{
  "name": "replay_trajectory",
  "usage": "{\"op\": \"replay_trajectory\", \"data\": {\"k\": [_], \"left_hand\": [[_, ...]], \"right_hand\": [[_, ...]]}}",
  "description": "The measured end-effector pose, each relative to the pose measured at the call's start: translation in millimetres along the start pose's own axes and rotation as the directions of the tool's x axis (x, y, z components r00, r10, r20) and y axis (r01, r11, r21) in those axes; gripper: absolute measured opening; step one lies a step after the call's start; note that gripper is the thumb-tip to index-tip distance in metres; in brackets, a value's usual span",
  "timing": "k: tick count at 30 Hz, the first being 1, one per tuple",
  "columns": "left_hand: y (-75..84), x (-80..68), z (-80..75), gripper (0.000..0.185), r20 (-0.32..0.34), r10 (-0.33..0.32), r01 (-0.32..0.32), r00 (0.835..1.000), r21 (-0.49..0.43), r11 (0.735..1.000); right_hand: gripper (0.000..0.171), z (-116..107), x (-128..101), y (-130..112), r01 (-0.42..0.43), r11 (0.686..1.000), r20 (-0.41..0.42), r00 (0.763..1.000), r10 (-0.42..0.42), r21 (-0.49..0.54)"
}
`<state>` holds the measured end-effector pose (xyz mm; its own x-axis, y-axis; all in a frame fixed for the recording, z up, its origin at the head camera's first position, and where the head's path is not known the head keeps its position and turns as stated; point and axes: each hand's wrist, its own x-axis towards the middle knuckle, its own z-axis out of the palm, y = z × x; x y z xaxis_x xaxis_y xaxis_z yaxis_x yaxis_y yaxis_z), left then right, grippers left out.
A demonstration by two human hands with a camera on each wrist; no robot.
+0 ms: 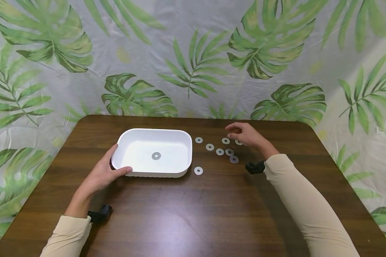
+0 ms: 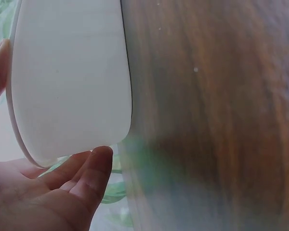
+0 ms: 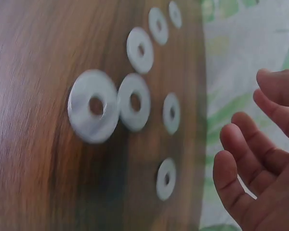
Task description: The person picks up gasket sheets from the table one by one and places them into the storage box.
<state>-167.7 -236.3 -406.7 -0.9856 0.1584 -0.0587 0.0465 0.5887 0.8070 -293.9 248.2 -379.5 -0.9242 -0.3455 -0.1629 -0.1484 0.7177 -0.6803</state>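
A white rectangular plastic tub with rounded corners stands on the left half of the table. One flat metal washer lies on its floor. My left hand grips the tub's left end, thumb over the near rim; the left wrist view shows fingertips against the outer wall. Over the scattered washers at right hovers my right hand, fingers loosely bent and apart. Nothing shows between its fingers in the right wrist view. Several washers lie below it on the wood, a few side by side.
The brown wooden table ends at a leaf-patterned cloth behind it. A single washer lies near the tub's front right corner, apart from the others. Each wrist wears a black device.
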Motion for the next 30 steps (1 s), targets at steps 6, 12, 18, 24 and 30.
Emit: {"op": "replay_trajectory", "data": {"k": [6, 12, 18, 24, 30], "left_hand": [[0.9, 1.2, 1.3, 0.107, 0.006, -0.009, 0.009, 1.0, -0.014, 1.0], [1.8, 1.9, 2.3, 0.108, 0.008, -0.023, 0.023, 1.0, -0.004, 1.0], [1.5, 1.2, 3.5, 0.108, 0.01, -0.031, 0.031, 0.999, -0.009, 0.999], [1.7, -0.7, 2.9, 0.109, 0.012, -0.041, 0.041, 0.999, -0.009, 0.999], [2.3, -1.6, 1.5, 0.109, 0.01, -0.047, 0.047, 0.999, 0.008, 0.999]], "right_hand": [[0.04, -3, -1, 20, -0.057, 0.998, -0.018, 0.998, 0.057, -0.024], [0.039, -4, 2, 41, -0.058, 0.981, -0.071, 0.996, 0.046, -0.185], [0.043, -3, 4, 58, -0.027, 0.963, -0.06, 0.998, 0.011, -0.268], [0.04, 2, 5, 66, -0.007, 0.952, -0.066, 0.998, -0.014, -0.307], [0.029, 4, 8, 59, 0.031, 0.919, -0.074, 0.995, -0.065, -0.393]]}}
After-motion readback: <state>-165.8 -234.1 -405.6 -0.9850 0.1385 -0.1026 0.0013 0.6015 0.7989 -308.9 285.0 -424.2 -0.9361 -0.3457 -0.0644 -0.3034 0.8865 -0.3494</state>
